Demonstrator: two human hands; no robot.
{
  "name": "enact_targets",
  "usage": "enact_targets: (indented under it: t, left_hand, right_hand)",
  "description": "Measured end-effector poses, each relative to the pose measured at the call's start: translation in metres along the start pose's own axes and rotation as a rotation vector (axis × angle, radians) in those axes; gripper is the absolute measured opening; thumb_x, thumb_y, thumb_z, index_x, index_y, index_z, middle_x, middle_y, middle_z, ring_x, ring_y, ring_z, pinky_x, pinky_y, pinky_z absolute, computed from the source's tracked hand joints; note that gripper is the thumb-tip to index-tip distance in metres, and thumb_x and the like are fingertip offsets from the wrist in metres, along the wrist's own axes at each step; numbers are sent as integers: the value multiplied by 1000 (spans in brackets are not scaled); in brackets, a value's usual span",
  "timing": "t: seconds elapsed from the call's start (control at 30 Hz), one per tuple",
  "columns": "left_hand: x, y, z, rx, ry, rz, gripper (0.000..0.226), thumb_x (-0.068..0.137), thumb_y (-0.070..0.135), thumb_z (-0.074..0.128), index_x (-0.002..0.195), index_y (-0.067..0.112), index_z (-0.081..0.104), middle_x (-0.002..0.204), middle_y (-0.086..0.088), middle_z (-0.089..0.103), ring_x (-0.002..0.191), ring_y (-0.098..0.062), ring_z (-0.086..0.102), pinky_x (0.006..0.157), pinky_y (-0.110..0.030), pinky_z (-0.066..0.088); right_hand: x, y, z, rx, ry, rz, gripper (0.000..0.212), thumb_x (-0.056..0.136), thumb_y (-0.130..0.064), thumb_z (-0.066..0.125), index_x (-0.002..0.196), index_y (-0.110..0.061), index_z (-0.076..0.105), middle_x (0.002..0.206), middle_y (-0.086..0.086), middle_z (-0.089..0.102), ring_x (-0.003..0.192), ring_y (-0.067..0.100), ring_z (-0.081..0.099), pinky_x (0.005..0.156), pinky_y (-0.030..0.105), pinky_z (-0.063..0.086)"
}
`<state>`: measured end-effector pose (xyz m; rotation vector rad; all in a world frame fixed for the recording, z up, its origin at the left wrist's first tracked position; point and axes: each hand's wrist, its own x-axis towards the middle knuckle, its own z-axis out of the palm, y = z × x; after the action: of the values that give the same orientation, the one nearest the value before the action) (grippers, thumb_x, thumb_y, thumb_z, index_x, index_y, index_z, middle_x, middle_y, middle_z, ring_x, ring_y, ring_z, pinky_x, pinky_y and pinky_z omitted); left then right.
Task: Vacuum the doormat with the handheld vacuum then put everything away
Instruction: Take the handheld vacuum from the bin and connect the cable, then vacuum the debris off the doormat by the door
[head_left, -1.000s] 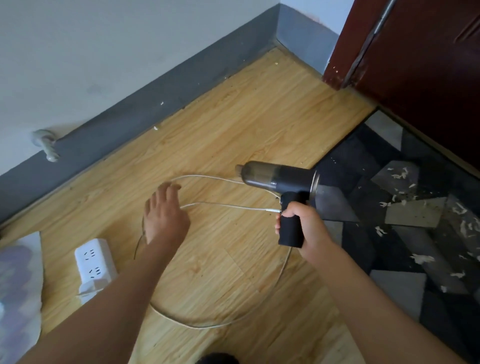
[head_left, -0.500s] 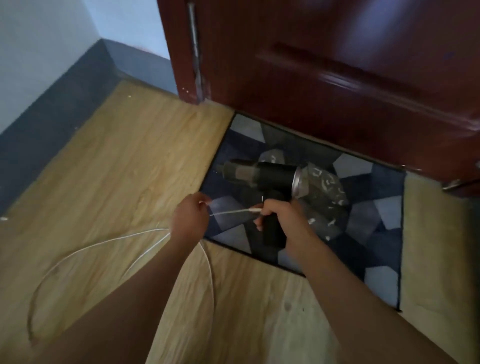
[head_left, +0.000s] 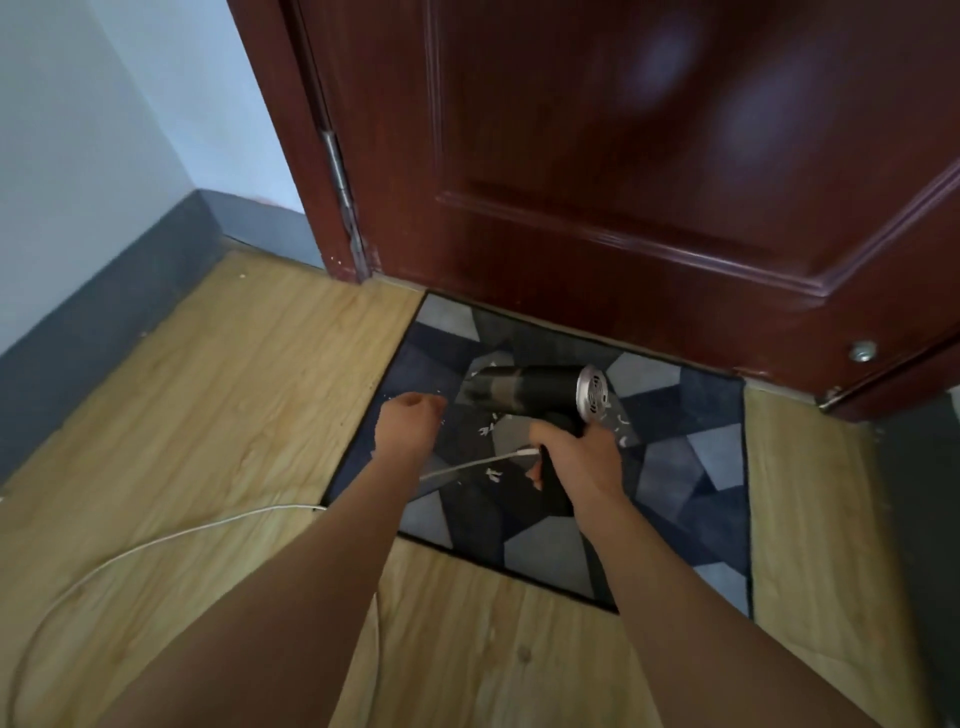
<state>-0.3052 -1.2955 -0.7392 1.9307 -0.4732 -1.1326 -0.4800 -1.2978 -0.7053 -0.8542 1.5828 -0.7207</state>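
The doormat (head_left: 680, 467), patterned in blue and grey patches, lies on the wood floor against the door. White scraps (head_left: 491, 474) are scattered over its left half. My right hand (head_left: 579, 462) grips the handle of the black handheld vacuum (head_left: 530, 391), held just above the mat with its nozzle pointing left and its silver rear grille to the right. A white cable (head_left: 478, 461) runs from the handle leftward under my left forearm and out over the floor. My left hand (head_left: 410, 423) hovers by the nozzle with fingers curled, and nothing shows in it.
A dark red door (head_left: 623, 182) stands shut right behind the mat, with a metal stud (head_left: 862, 352) low on its right. A grey baseboard (head_left: 104, 312) lines the left wall. The cable's slack (head_left: 156, 543) loops across the wood floor at lower left.
My view has swung from the floor with the power strip to the door and mat. The vacuum has moved over the mat. My left hand no longer pinches the cable near the handle.
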Motion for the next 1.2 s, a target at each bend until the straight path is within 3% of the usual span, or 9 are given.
enact_targets:
  t: [0.07, 0.17, 0.27, 0.43, 0.53, 0.83, 0.97, 1.03, 1.2]
  left_hand:
    - [-19, 12, -7, 242, -30, 90, 13, 86, 20, 62, 79, 12, 70, 89, -13, 69, 83, -24, 61, 76, -32, 46]
    - [-33, 27, -19, 514, -79, 165, 23, 91, 17, 57, 98, 1, 72, 99, -16, 70, 95, -28, 63, 76, -30, 44]
    - [-35, 45, -30, 598, -72, 185, 26, 92, 19, 53, 97, 0, 70, 107, -20, 68, 97, -30, 63, 80, -34, 47]
    - [-25, 52, -42, 696, -12, 369, 25, 93, 17, 50, 108, 8, 68, 111, -14, 67, 103, -31, 61, 81, -31, 45]
    - [-19, 43, -38, 866, -42, 485, 33, 90, 16, 55, 122, 15, 60, 122, -11, 59, 109, -30, 58, 87, -32, 44]
    - [-22, 27, 19, 1087, -185, 800, 37, 90, 19, 53, 127, 21, 55, 123, -8, 51, 112, -31, 54, 91, -44, 47]
    - [-18, 1, 40, 1085, -302, 784, 38, 88, 19, 56, 126, 23, 55, 134, -5, 48, 120, -27, 50, 96, -42, 46]
    - [-17, -13, 44, 1099, -369, 733, 43, 89, 20, 56, 132, 22, 52, 137, -4, 47, 123, -26, 48, 100, -41, 44]
    - [-21, -43, 42, 1349, -579, 703, 62, 90, 28, 56, 146, 23, 29, 147, -1, 35, 134, -25, 34, 107, -43, 37]
  right_hand:
    - [-4, -4, -5, 69, 12, 38, 32, 59, -21, 74, 86, -6, 69, 69, 15, 70, 60, 29, 67, 61, 42, 60]
    - [-14, -8, -14, 180, -38, 145, 19, 67, -10, 71, 82, 2, 65, 62, 15, 66, 50, 24, 60, 59, 37, 56]
    - [-17, -7, -22, 271, -140, 263, 14, 72, -8, 65, 80, 4, 64, 61, 15, 62, 43, 18, 56, 48, 26, 50]
    - [-13, -2, -23, 232, -237, 296, 11, 78, -10, 64, 82, 1, 64, 58, 12, 61, 42, 18, 55, 44, 25, 48]
    - [-9, 1, -18, 194, -136, 210, 21, 73, -5, 70, 92, 4, 65, 61, 15, 61, 44, 21, 56, 47, 26, 48]
    - [-1, 27, -58, -12, 318, -28, 16, 75, -11, 73, 71, -13, 58, 74, 7, 62, 83, 30, 62, 82, 43, 54]
    - [-8, 56, -83, -81, 459, 29, 28, 72, -20, 76, 90, 0, 69, 78, 15, 70, 75, 32, 68, 76, 44, 57]
    - [-17, 69, -89, -79, 486, 58, 23, 76, -20, 75, 86, 0, 67, 67, 9, 64, 62, 23, 63, 68, 37, 53]
    - [-39, 111, -93, -100, 522, 128, 22, 76, -16, 76, 85, -3, 61, 68, 8, 63, 63, 23, 61, 66, 38, 50]
